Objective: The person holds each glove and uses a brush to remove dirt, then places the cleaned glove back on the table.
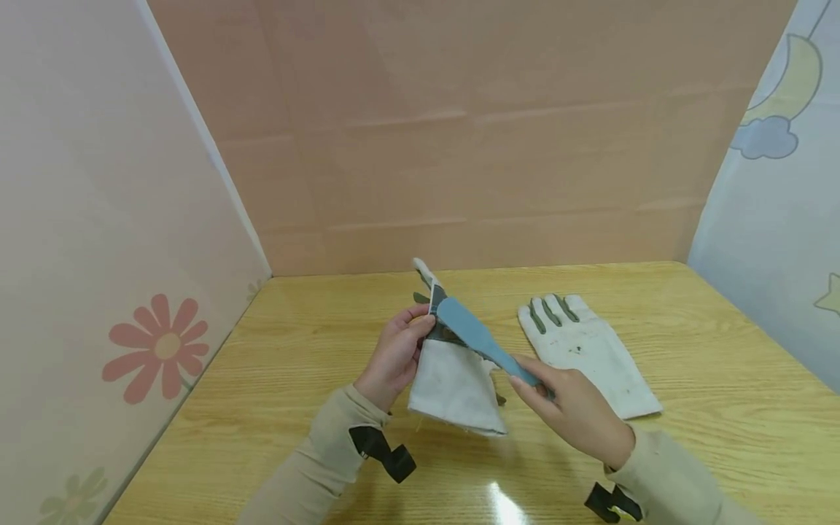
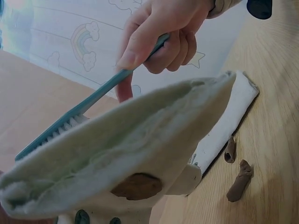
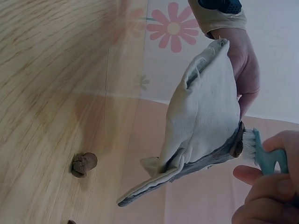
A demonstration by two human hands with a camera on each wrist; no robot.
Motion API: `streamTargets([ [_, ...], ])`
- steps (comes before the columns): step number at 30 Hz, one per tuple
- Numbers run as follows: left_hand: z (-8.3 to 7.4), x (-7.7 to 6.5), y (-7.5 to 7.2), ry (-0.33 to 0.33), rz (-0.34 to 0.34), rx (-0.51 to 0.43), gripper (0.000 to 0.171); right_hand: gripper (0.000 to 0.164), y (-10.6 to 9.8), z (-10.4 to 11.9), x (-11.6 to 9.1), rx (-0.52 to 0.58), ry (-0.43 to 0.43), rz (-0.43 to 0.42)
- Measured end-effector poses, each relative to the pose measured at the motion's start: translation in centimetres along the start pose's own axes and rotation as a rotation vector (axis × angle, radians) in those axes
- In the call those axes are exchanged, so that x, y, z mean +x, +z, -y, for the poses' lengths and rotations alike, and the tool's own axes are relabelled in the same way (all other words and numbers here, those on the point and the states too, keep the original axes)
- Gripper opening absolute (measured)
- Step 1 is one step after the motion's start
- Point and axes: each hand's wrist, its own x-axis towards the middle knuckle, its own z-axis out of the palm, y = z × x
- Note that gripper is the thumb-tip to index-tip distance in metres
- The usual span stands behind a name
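Observation:
My left hand [image 1: 394,354] pinches a white work glove [image 1: 456,386] at its side, above the table, cuff toward me. Dark grey-green material covers the glove's palm side. In my right hand [image 1: 574,408] is a light blue brush [image 1: 475,332], gripped by its handle, its head lying over the palm side. White bristles [image 3: 249,145] meet a brown clump [image 3: 238,139] on the glove in the right wrist view. From the left wrist, the open cuff [image 2: 117,135] fills the middle, with a brown patch [image 2: 138,186] below it.
A second white glove [image 1: 597,357] lies flat on the wooden table [image 1: 282,408], to the right. Brown lumps [image 2: 240,181] rest on the tabletop, one lump [image 3: 84,164] showing in the right wrist view. Patterned panels [image 1: 131,219] stand on both sides, a tan sheet [image 1: 472,146] behind.

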Motion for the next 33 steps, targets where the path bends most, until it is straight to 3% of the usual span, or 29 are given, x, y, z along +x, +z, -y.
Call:
streamTargets([
  [17, 0.1, 0.2, -0.2, 0.005, -0.049, -0.011, 0.026, 0.032, -0.1, -0.5, -0.6, -0.026, 0.009, -0.009],
  [25, 0.2, 0.3, 0.0, -0.001, -0.047, 0.017, 0.027, 0.016, -0.6, -0.2, 0.5, 0.05, -0.001, -0.027],
  [28, 0.3, 0.3, 0.2, -0.003, -0.044, 0.029, 0.026, 0.02, -0.4, 0.0, 0.9, 0.07, -0.006, -0.031],
  [33, 0.6, 0.4, 0.4, -0.003, -0.034, 0.039, 0.024, 0.032, 0.3, 0.4, 1.2, 0.044, 0.005, 0.03],
])
